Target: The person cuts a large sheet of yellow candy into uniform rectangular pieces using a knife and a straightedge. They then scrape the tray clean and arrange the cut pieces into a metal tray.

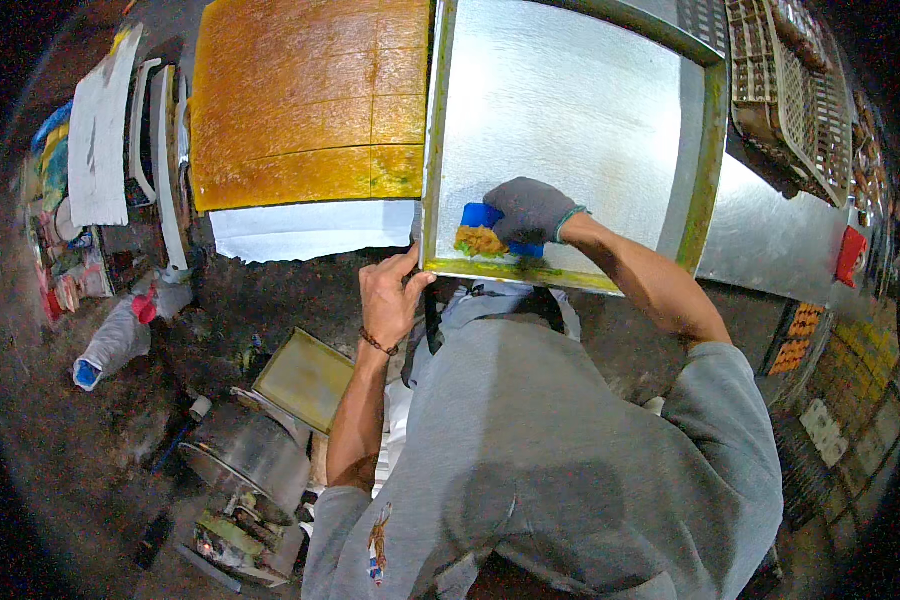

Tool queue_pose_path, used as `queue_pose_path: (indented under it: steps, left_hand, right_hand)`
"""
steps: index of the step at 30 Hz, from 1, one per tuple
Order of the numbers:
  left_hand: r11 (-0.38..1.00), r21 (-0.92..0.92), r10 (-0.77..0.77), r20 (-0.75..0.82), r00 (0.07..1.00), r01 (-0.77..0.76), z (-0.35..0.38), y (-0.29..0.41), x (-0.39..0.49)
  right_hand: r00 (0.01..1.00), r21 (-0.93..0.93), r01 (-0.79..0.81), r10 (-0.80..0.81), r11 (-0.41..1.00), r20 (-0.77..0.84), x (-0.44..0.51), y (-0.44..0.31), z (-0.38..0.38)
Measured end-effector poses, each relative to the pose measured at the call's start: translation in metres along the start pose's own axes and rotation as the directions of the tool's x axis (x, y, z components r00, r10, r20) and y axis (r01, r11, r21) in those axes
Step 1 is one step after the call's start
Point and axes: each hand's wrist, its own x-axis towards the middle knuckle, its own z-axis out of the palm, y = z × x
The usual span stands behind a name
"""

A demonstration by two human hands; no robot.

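A shallow metal baking tray (570, 112) lies before me, with yellow-brown residue along its rim. My left hand (391, 292) is bare and grips the tray's near left corner, thumb and fingers on its edge. Inside the tray, my right hand (531, 211), in a grey knit glove, holds a blue scraper (481, 215) against the bottom. The glove hides the scraper's middle. Beside it, a small heap of yellow-brown crumbs (481, 241) sits near the front rim. Left of the tray is a large golden-brown sheet cake (307, 105) with straight cut lines.
White paper (315, 231) shows under the cake's near edge. A plastic crate (814, 112) stands on the right, above a metal tabletop (765, 225) with a red object (849, 255). Below left are another tray (306, 379) and a large metal vessel (251, 446).
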Motion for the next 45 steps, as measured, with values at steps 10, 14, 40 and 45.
queue_pose_path:
  steps: [10, 14, 40, 45]
  left_hand:
    - [0.977, 0.201, 0.079, -0.045, 0.996, -0.068, 0.004, 0.015, 0.000]
    - [0.981, 0.186, 0.055, -0.027, 0.998, -0.049, 0.006, 0.020, -0.001]
    - [0.043, -0.704, -0.262, 0.677, 0.688, 0.709, 0.051, 0.034, -0.006]
    - [0.074, -0.716, -0.248, 0.661, 0.708, 0.694, 0.050, 0.035, -0.009]
  right_hand:
    - [0.999, 0.130, -0.017, 0.022, 0.991, -0.036, -0.005, 0.004, 0.018]
    - [0.999, 0.198, -0.001, -0.008, 0.980, 0.046, -0.005, 0.009, 0.017]
    - [0.990, 0.157, -0.074, 0.054, 0.985, 0.128, -0.076, 0.050, 0.003]
    - [0.982, 0.154, -0.071, 0.096, 0.986, -0.161, -0.068, 0.046, -0.003]
